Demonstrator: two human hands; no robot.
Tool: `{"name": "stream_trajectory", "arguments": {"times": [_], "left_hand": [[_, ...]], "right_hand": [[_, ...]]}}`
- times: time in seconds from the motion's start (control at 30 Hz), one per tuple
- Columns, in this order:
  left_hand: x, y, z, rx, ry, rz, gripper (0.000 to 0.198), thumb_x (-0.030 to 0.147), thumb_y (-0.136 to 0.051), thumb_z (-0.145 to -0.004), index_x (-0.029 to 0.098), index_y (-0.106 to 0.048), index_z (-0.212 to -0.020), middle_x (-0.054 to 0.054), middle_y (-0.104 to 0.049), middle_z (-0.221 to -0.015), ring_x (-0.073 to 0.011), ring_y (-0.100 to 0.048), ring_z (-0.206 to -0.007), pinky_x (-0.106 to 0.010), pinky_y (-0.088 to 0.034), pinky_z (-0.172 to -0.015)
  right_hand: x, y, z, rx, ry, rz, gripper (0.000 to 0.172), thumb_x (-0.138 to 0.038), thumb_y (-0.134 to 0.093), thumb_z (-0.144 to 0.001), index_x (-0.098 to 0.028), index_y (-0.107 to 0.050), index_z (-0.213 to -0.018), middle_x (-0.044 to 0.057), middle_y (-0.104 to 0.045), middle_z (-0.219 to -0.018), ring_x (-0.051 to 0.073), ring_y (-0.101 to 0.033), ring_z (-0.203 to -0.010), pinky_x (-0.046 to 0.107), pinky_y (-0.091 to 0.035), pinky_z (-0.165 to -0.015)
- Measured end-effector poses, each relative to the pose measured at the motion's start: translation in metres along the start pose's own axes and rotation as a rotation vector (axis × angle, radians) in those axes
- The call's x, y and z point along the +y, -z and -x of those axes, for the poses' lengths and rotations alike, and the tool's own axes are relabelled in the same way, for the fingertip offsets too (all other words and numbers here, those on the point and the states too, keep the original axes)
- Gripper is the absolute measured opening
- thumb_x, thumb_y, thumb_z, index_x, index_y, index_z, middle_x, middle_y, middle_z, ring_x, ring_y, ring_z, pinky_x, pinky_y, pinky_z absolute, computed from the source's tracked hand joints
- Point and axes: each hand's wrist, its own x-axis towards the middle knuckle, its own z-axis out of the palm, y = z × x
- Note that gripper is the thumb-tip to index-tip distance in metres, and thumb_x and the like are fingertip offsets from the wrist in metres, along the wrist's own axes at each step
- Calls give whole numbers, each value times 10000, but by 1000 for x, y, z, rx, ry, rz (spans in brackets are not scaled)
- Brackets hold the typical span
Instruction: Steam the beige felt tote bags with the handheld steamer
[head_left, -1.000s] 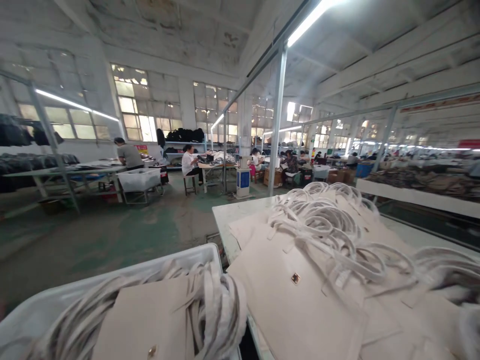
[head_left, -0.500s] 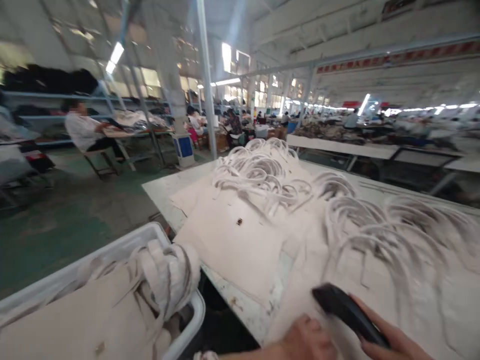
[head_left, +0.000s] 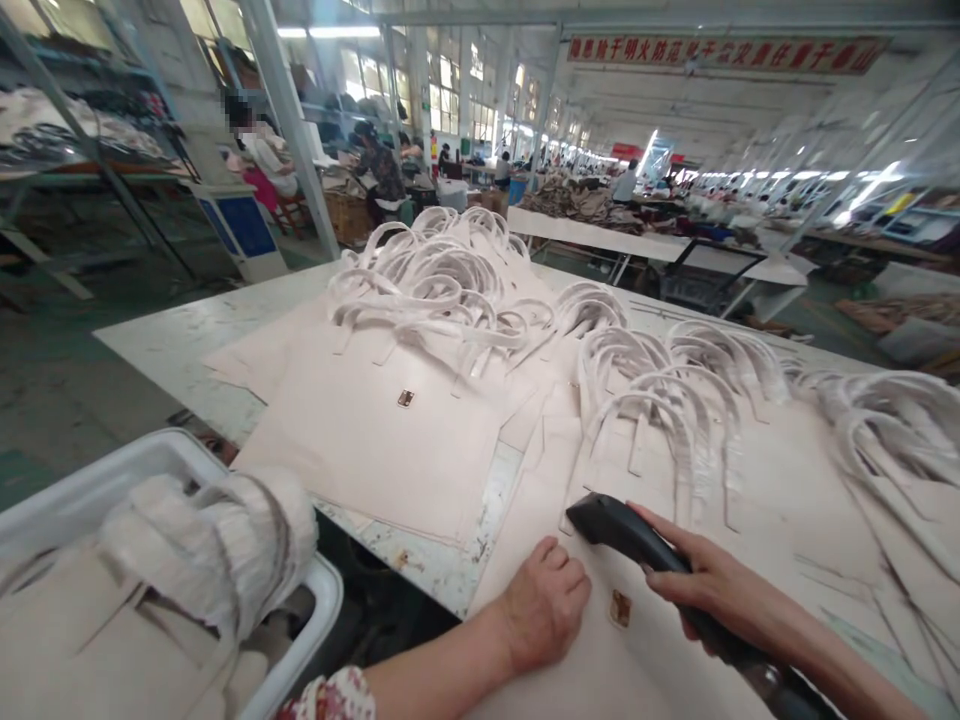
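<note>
My left hand point(head_left: 544, 605) rests on a cream leather bag panel point(head_left: 600, 660) lying on the white table point(head_left: 172, 335), fingers curled loosely and pressing it down beside a small brass clasp point(head_left: 620, 607). My right hand point(head_left: 709, 585) is wrapped round a black hand-held tool point(head_left: 630, 535), whose tip points left just above the panel. Another stack of cream panels point(head_left: 375, 440) with a brass clasp point(head_left: 406, 398) lies to the left, with many looped white handles point(head_left: 442, 275) behind.
A white plastic bin point(head_left: 90, 490) at lower left holds more cream panels and bundled handles. Further handle loops point(head_left: 675, 400) spread over the table to the right. Other people sit at benches in the background, past metal posts and a green floor.
My view has swung right and down onto the table. Both hands have come further into view, the left one now flat on the panel, the right still gripping the black tool.
</note>
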Motion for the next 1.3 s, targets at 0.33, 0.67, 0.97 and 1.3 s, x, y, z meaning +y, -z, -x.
{"name": "stream_trajectory", "arguments": {"times": [0.33, 0.67, 0.97, 1.3], "left_hand": [[0, 0, -1, 31, -1, 90, 103, 209, -443, -767, 141, -518, -783, -58, -510, -816, -203, -462, -806, -380, -384, -781], [5, 17, -3, -80, 147, 43, 281, 287, -393, -841, 150, -480, -1072, -106, -466, -1148, -259, -382, -1094, -537, -163, -988], [4, 23, -6, -166, 158, 62, 483, 424, -178, -905, 212, -259, -1331, -81, -223, -1403, -298, -97, -1289, -585, -79, -991], [5, 11, -10, -121, 145, 34, 479, 413, -270, -889, 170, -313, -1300, -114, -281, -1368, -297, -159, -1269, -568, -98, -1002]], "right_hand": [[-62, -16, -66, -143, 140, 65, 713, -156, -508, -692, -311, -252, -1339, -54, -502, -534, 147, -542, -375, 192, -395, -295], [-57, 10, -70, 67, 127, 87, 665, -238, -517, -742, -346, -235, -1334, -42, -509, -580, 160, -554, -395, 219, -419, -302], [-59, 9, -98, 158, 154, 31, 685, -246, -535, -730, -322, -237, -1342, -45, -521, -536, 176, -562, -396, 236, -431, -310], [-27, 23, -33, 164, 200, -52, 735, -256, -546, -749, -273, -164, -1378, -53, -534, -500, 148, -550, -408, 209, -436, -346]]}}
